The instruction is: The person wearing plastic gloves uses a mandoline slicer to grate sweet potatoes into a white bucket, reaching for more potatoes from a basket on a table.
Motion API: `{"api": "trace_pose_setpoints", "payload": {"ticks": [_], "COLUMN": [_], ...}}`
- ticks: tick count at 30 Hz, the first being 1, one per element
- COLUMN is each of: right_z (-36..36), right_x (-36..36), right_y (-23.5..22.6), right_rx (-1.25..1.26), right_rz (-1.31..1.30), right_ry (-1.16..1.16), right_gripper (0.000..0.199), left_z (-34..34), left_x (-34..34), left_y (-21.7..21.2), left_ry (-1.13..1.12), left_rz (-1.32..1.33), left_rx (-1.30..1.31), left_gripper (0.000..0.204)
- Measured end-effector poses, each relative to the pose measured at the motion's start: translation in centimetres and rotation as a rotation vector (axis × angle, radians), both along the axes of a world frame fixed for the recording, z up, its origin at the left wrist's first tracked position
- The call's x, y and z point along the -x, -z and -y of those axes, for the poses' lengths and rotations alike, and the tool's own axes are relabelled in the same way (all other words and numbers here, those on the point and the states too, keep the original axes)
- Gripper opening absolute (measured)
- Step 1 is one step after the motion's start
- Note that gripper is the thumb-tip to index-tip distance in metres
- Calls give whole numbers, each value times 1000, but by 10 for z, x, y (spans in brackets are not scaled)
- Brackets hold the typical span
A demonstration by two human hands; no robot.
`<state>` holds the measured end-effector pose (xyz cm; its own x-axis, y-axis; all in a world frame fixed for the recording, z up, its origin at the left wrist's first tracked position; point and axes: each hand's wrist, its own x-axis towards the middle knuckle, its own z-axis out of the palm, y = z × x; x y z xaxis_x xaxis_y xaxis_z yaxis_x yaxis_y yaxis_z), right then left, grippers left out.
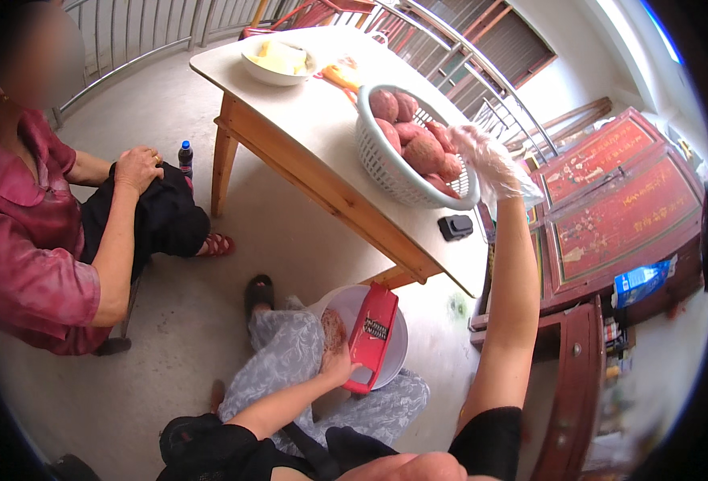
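My right hand (482, 152), in a clear plastic glove, reaches over the near right rim of a pale plastic basket (378, 164) on the table. Its fingers are on a sweet potato (440, 136) at the edge of the heap; the glove partly hides the grip. Several red-skinned sweet potatoes (424, 152) fill the basket. Low between my knees, my left hand (339, 365) grips the edge of a red grater (374, 337), tilted across a whitish tub (398, 345). Something brown and rough (334, 330) lies beside that hand; its kind is unclear.
The wooden-legged table (314, 112) also bears a white bowl (278, 76) of yellow pieces and a small black case (455, 228). At left sits a person in a red shirt (33, 240), near a dark bottle (185, 159). A red painted cabinet (618, 192) stands right.
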<state>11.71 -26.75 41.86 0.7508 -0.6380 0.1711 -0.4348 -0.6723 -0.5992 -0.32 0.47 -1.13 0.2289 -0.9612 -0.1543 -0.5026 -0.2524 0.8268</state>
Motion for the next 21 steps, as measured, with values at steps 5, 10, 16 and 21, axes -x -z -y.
{"api": "trace_pose_setpoints", "payload": {"ticks": [5, 10, 16, 21], "right_z": [-28, -29, -1, -96], "right_x": [-74, -108, -65, 33], "right_y": [6, 22, 3, -12], "right_rx": [396, -297, 517, 173], "right_rz": [-122, 99, 117, 497], "right_ry": [-125, 124, 72, 150], "right_gripper": [52, 35, 13, 15], "left_z": [-1, -6, -1, -2], "left_x": [-1, -4, 5, 6], "left_y": [2, -11, -10, 9], "left_ry": [5, 58, 75, -207], "left_rz": [26, -88, -86, 198], "left_rx": [-24, -91, -78, 239], "left_gripper": [81, 79, 82, 81]}}
